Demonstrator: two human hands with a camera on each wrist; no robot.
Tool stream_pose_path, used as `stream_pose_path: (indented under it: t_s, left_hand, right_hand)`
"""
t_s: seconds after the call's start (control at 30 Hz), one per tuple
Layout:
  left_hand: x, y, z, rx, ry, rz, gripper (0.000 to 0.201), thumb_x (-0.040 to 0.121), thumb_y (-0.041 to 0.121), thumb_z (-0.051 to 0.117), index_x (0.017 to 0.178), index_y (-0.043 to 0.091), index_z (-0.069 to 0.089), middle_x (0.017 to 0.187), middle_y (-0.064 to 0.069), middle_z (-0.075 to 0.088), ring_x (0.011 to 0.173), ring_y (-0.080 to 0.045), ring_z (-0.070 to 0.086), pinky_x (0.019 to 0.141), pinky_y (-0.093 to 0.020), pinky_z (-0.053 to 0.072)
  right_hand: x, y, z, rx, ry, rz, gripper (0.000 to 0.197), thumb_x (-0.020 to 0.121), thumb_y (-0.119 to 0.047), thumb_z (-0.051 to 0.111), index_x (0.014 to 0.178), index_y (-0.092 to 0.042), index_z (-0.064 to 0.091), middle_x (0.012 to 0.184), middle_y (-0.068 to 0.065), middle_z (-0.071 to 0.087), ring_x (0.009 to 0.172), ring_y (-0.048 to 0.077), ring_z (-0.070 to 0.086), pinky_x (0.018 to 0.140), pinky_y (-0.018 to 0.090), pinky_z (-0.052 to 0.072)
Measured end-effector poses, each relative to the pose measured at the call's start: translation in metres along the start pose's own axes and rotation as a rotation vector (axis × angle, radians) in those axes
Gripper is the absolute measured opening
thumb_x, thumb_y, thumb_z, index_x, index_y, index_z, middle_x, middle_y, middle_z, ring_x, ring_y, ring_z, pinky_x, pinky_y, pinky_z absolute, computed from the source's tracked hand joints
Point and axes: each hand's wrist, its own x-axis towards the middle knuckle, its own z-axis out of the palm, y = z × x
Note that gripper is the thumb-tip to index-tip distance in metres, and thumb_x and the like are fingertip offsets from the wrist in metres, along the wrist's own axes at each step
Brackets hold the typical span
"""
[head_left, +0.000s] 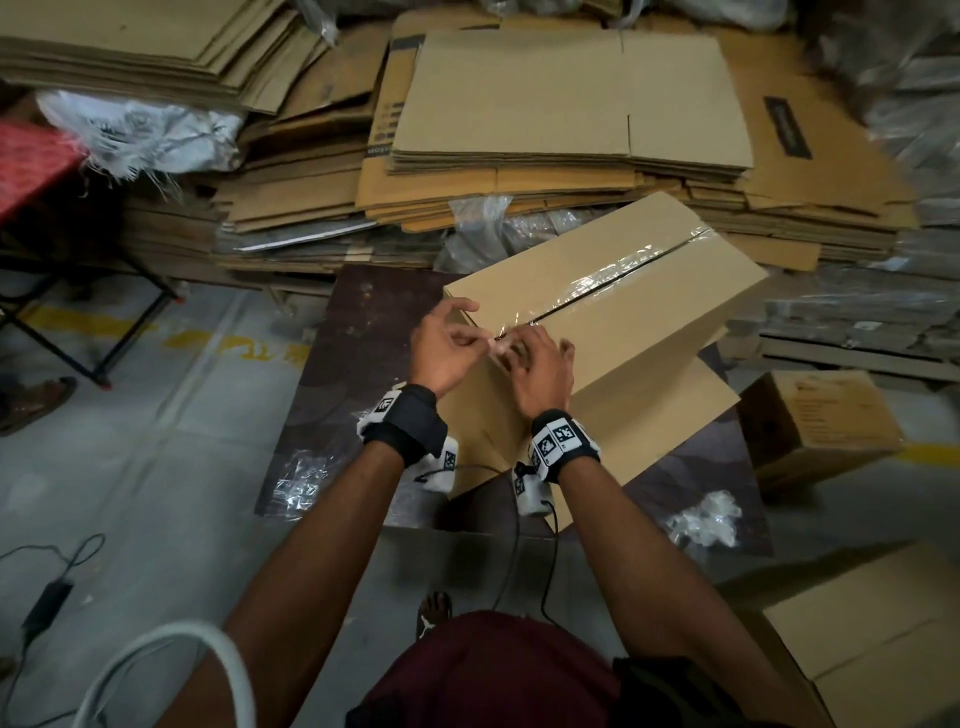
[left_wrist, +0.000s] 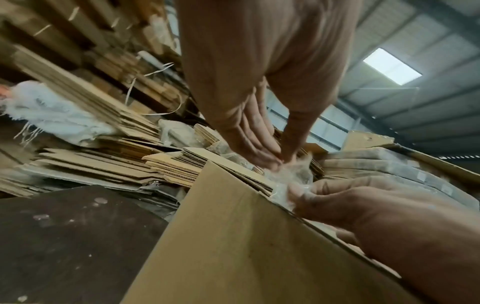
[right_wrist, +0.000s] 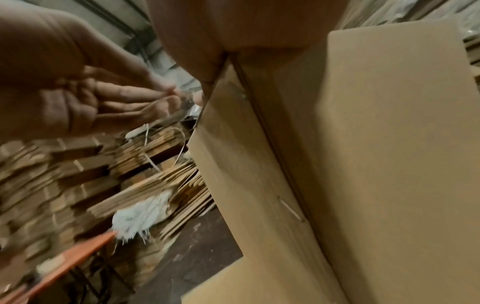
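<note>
Because the clear tape (head_left: 597, 280) runs the whole length of the centre seam on top of the cardboard box (head_left: 665, 332), from the far right edge down to the near left edge where I am working, there is a lot of strip left to come away. The thumb and fingers of my left hand (head_left: 447, 345) are pressed together on the crumpled loose end at that near edge. My right hand (head_left: 540, 369) is just beside it, its fingers curled in and pinching the same lifted bit of tape against the box rim. Neither hand is holding the box itself. It stands in the middle of the scene on a flattened sheet (head_left: 670, 421), which lies on a dark board (head_left: 353, 364) on the floor (head_left: 156, 467). I think a sharp tug could slide or tip the box, since only its own weight holds it down. The thin film may also snap at the crinkled end if I pull too steeply, leaving the rest stuck flat on the seam, or it may tear the paper face off the flaps. The tape could also cling to my fingers. Stacks of flat cardboard (head_left: 571, 104) fill the far side. A wad of peeled tape (head_left: 706, 519) lies near right on the board, and a smaller carton (head_left: 815, 426) sits further right.
</note>
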Motion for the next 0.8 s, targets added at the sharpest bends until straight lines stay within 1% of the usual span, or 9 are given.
stream_pose_path:
  t_s: [0.1,0.17,0.23,0.33,0.43,0.5,0.53,0.67,0.8]
  left_hand:
    - [0.001,0.000,-0.003,0.096,0.079,0.035,0.045,0.078,-0.003,0.079,0.114,0.018,0.062,0.088,0.000,0.077,0.079,-0.003,0.073,0.075,-0.034,0.061]
    - [0.003,-0.003,-0.005,0.127,-0.013,0.003,0.054,0.077,0.001,0.082,0.123,0.020,0.059,0.108,-0.002,0.073,0.095,-0.007,0.069,0.084,-0.036,0.057]
    - [0.002,-0.006,-0.003,0.312,-0.157,0.040,0.071,0.080,0.003,0.080,0.142,0.019,0.050,0.136,-0.007,0.061,0.123,-0.019,0.060,0.104,-0.034,0.048]
    - [-0.002,-0.004,0.007,0.487,-0.330,0.039,0.091,0.085,0.002,0.069,0.162,0.014,0.021,0.160,-0.016,0.036,0.146,-0.035,0.037,0.117,-0.041,0.035]
    - [-0.004,-0.001,0.021,0.672,-0.413,0.043,0.121,0.082,0.037,0.082,0.163,0.010,-0.004,0.170,-0.015,0.005,0.156,-0.033,0.008,0.127,-0.047,0.012]
    - [-0.004,0.000,0.031,0.896,-0.421,0.078,0.136,0.074,0.064,0.079,0.162,0.006,-0.007,0.170,-0.016,-0.001,0.157,-0.032,0.000,0.126,-0.055,0.002]
    - [-0.003,0.001,0.034,0.971,-0.421,0.076,0.139,0.072,0.072,0.076,0.162,0.005,-0.007,0.170,-0.016,-0.002,0.157,-0.032,-0.003,0.125,-0.058,0.001]
    - [0.000,-0.005,0.033,1.221,-0.457,0.079,0.152,0.058,0.086,0.072,0.161,0.004,-0.004,0.169,-0.017,-0.014,0.156,-0.033,-0.014,0.120,-0.068,-0.005]
    - [-0.001,-0.010,0.021,1.341,-0.469,0.155,0.154,0.052,0.093,0.067,0.163,0.011,-0.002,0.170,-0.013,-0.013,0.156,-0.034,-0.012,0.115,-0.077,-0.005]
  right_hand:
    - [0.000,-0.004,-0.001,0.082,0.066,0.062,0.009,0.094,-0.016,0.065,0.097,-0.024,0.067,0.110,-0.008,0.069,0.089,0.002,0.056,0.117,0.053,0.026]
    - [0.000,-0.003,0.000,0.141,0.077,0.105,0.007,0.097,-0.019,0.060,0.098,-0.024,0.065,0.101,-0.008,0.072,0.082,-0.007,0.050,0.116,0.048,0.031]
    - [0.002,-0.005,-0.002,0.301,0.070,0.181,0.008,0.096,-0.024,0.057,0.095,-0.029,0.063,0.095,-0.007,0.073,0.089,0.005,0.057,0.106,0.046,0.044]
    - [0.011,-0.005,-0.007,0.628,0.142,0.327,0.008,0.094,-0.021,0.056,0.089,-0.027,0.060,0.093,0.007,0.073,0.091,0.028,0.069,0.088,0.053,0.057]
    - [0.023,-0.007,-0.021,0.752,0.151,0.474,0.014,0.100,-0.008,0.054,0.111,-0.014,0.058,0.100,0.013,0.070,0.092,0.029,0.069,0.089,0.048,0.059]
    - [0.030,-0.003,-0.025,0.792,0.086,0.520,0.023,0.101,-0.006,0.054,0.121,-0.017,0.052,0.095,0.010,0.068,0.082,0.022,0.067,0.077,0.038,0.059]
    - [0.033,-0.002,-0.028,0.790,0.060,0.515,0.023,0.101,-0.005,0.055,0.119,-0.018,0.052,0.092,0.008,0.068,0.078,0.020,0.066,0.073,0.036,0.057]
    - [0.049,0.010,-0.041,0.522,-0.042,0.417,0.010,0.094,-0.020,0.071,0.101,-0.012,0.071,0.093,0.006,0.073,0.086,0.019,0.066,0.085,0.032,0.054]
    - [0.060,0.016,-0.055,0.172,-0.231,0.241,0.010,0.086,-0.016,0.080,0.095,-0.012,0.077,0.090,0.004,0.073,0.082,0.020,0.068,0.076,0.026,0.055]
